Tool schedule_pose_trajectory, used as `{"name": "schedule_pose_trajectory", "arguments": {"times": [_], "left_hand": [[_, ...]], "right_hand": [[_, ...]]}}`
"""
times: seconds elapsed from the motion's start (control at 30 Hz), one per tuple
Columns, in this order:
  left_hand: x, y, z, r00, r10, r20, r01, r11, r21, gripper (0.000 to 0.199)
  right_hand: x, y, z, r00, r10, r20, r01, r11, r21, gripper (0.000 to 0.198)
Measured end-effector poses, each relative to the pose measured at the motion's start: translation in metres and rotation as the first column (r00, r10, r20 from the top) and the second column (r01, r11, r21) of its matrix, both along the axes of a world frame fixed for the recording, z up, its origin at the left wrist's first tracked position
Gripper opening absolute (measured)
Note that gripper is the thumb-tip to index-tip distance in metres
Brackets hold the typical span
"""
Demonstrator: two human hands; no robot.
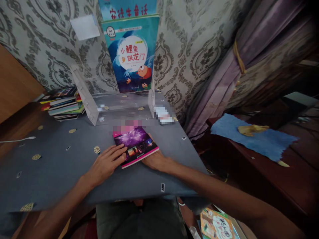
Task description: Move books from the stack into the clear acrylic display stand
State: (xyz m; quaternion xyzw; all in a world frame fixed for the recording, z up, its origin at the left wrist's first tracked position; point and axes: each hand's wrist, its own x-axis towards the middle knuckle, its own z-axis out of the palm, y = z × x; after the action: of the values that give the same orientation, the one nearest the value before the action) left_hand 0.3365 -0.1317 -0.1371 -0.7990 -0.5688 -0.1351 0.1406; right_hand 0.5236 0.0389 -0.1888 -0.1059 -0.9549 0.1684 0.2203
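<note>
A book [136,146] with a purple fireworks cover and a pink spine lies tilted just above the grey tablecloth, in both of my hands. My left hand [109,162] grips its left side, the fingertips over the cover's edge. From the right, my right hand [156,161] holds the book with its palm partly beneath it; most of those fingers are hidden. The far edge of the cover is pixelated. Behind it stands a clear acrylic book stand [119,114]. A blue picture book [136,56] with a red fish leans upright at the stand's back.
A stack of books [66,106] sits at the table's back left, near a white cable [17,140]. Right of the stand lies a pixelated pale item [164,115]. A blue cloth [251,134] covers part of a dark red surface. More books [218,225] are low at right.
</note>
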Motion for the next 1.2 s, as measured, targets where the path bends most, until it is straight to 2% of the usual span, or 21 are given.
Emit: {"name": "schedule_pose_trajectory", "arguments": {"times": [0.07,0.13,0.23,0.3,0.5,0.6,0.73,0.83,0.93,1.03,1.13,1.2], "left_hand": [[-0.011,-0.009,-0.008,0.998,0.042,0.037,-0.042,0.999,-0.01,0.032],[-0.018,-0.015,-0.012,0.994,0.083,0.077,-0.078,0.994,-0.074,0.034],[-0.024,-0.017,-0.014,0.984,0.126,0.124,-0.099,0.974,-0.203,0.039],[-0.026,-0.013,-0.014,0.974,0.165,0.158,-0.124,0.963,-0.239,0.04],[-0.022,0.014,-0.019,0.857,0.4,0.324,-0.343,0.913,-0.221,0.03],[-0.018,0.022,-0.022,0.843,0.408,0.352,-0.348,0.911,-0.223,0.03],[-0.015,0.026,-0.016,0.864,0.415,0.286,-0.364,0.906,-0.214,0.03],[-0.016,0.034,-0.008,0.874,0.44,0.205,-0.4,0.893,-0.207,0.028],[-0.021,0.05,-0.006,0.866,0.466,0.181,-0.434,0.881,-0.188,0.025],[-0.029,0.065,-0.011,0.849,0.464,0.251,-0.429,0.884,-0.183,0.024],[-0.035,0.072,-0.018,0.838,0.468,0.279,-0.436,0.883,-0.172,0.027],[-0.037,0.072,-0.021,0.838,0.474,0.269,-0.449,0.88,-0.155,0.028]], "right_hand": [[0.012,0.0,0.009,0.998,-0.035,0.052,0.033,0.998,0.049,0.04],[0.025,-0.001,0.016,0.99,-0.092,0.105,0.082,0.992,0.097,0.05],[0.042,0.001,0.019,0.978,-0.148,0.147,0.132,0.985,0.116,0.048],[0.049,0.003,0.018,0.974,-0.158,0.159,0.145,0.985,0.09,0.045],[0.051,0.005,0.015,0.98,-0.133,0.15,0.126,0.99,0.056,0.042],[0.053,0.006,0.013,0.984,-0.108,0.142,0.1,0.993,0.058,0.044],[0.053,0.012,0.015,0.987,-0.116,0.108,0.113,0.993,0.027,0.046],[0.035,0.015,0.025,0.991,-0.123,0.054,0.123,0.992,0.005,0.045],[-0.004,0.011,0.035,0.999,0.025,0.038,-0.026,0.999,0.031,0.045],[-0.047,0.002,0.039,0.987,0.117,0.113,-0.122,0.992,0.036,0.044],[-0.073,0.003,0.036,0.981,0.087,0.175,-0.095,0.995,0.041,0.044],[-0.075,0.015,0.031,0.983,0.043,0.177,-0.052,0.998,0.043,0.044]]}}
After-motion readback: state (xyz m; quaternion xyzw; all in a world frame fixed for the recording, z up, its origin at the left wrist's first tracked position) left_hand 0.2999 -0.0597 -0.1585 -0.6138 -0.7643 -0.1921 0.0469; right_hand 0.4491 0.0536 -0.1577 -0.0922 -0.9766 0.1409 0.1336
